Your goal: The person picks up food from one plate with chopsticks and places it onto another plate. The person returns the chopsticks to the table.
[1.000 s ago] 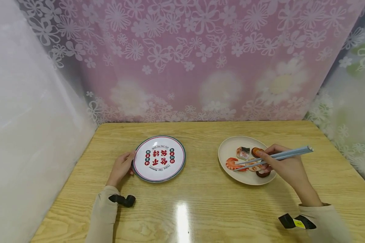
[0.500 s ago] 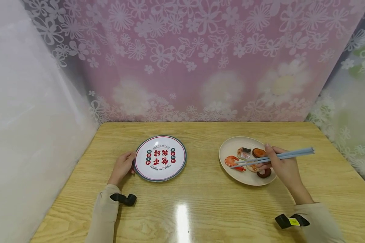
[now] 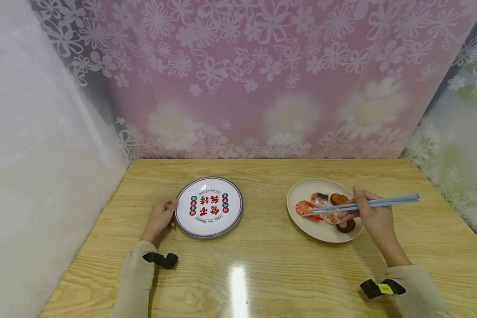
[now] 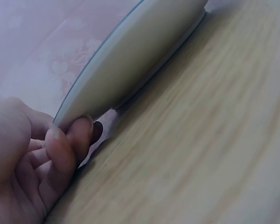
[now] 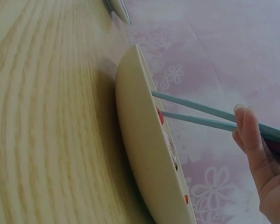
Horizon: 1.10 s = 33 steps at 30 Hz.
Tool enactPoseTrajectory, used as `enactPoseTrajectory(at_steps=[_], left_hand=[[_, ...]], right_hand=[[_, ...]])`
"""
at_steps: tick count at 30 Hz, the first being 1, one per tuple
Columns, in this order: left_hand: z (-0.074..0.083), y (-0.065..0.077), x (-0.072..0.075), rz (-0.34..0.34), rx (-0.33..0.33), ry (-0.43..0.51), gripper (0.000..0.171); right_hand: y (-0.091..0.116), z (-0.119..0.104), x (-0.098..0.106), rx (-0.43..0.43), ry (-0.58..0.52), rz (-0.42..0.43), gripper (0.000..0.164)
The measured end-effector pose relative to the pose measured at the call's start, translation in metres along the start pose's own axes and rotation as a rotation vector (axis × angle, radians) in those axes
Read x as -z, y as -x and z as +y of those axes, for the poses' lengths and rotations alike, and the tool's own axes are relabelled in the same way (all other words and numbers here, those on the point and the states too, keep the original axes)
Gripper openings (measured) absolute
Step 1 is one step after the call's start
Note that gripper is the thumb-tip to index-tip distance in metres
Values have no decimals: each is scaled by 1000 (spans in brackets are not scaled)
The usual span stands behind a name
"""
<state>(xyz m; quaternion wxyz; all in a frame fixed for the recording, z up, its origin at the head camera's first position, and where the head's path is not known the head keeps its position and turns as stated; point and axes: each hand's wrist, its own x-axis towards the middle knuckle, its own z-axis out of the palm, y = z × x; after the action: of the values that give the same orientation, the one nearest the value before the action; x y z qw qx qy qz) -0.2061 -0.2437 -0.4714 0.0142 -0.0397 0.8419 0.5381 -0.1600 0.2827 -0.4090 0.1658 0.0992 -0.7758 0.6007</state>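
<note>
My left hand (image 3: pixel 159 219) pinches the left rim of a white plate (image 3: pixel 234 221) with a teal edge and red lettering. In the left wrist view the thumb and curled fingers (image 4: pixel 60 154) meet at that rim. My right hand (image 3: pixel 375 221) holds a pair of light blue chopsticks (image 3: pixel 393 201) over a beige plate (image 3: pixel 302 187). Their tips reach a red and white shrimp (image 3: pixel 304 207); whether they touch it I cannot tell. Also on the beige plate are a sushi-like piece with a dark band (image 3: pixel 321 198), an orange-brown slice (image 3: pixel 339 198), a pale round slice (image 3: pixel 331 217) and a dark mushroom (image 3: pixel 346 226).
Both plates stand on a wood-grain table (image 3: pixel 262 265), with bare tabletop between them. A pink floral curtain (image 3: pixel 238 110) hangs behind the table's back edge. White sheeting (image 3: pixel 55 154) closes off the left side.
The right hand and chopsticks have shifted slightly, the thumb lifting from its earlier lower position. The chopstick tips have moved a little about the shrimp. The left hand stays on its plate.
</note>
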Motion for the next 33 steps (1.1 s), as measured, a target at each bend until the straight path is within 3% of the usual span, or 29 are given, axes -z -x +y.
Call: enactPoseTrajectory(at_steps=[12,18,33], left_hand=[[-2,0,1,9,-8,14,26],[-1,1,0,30,13,51,28],[-1,2,-2,50,22,10,38]], right_hand=[[1,-1,1,-19,-74,53,39],[1,-3,2,9,-34,64,41],[1,-9,-4,22,-63,134,40]])
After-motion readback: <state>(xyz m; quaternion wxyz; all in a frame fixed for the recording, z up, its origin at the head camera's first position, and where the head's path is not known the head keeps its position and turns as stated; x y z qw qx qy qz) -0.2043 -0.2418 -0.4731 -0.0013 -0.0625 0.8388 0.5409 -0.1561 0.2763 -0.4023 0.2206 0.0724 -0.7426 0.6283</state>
